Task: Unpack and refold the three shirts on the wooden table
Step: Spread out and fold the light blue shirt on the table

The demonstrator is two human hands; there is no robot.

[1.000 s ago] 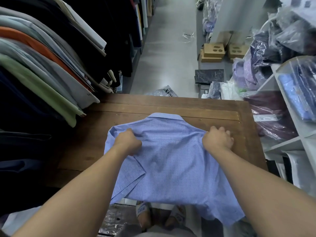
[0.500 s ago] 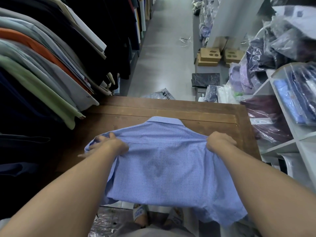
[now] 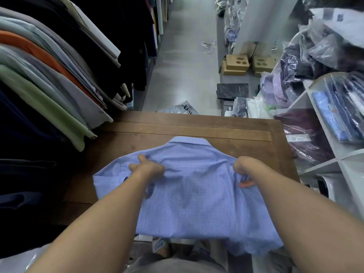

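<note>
Light-blue fine-checked cotton shirt (image 3: 197, 186) back-up at centre frame on dark brown wooden table (image 3: 197, 127), hem overhanging near edge, shoulders gripped by left hand (image 3: 147, 168) and right hand (image 3: 244, 170), fingers curled into cloth — judged risk: skewed fold or slide floorward through overhang's pull.

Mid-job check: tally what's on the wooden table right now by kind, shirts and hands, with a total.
blue shirt: 1, on the wooden table, hem hanging over the near edge
hands: 2, left hand and right hand, both gripping it
Total: 3
</note>
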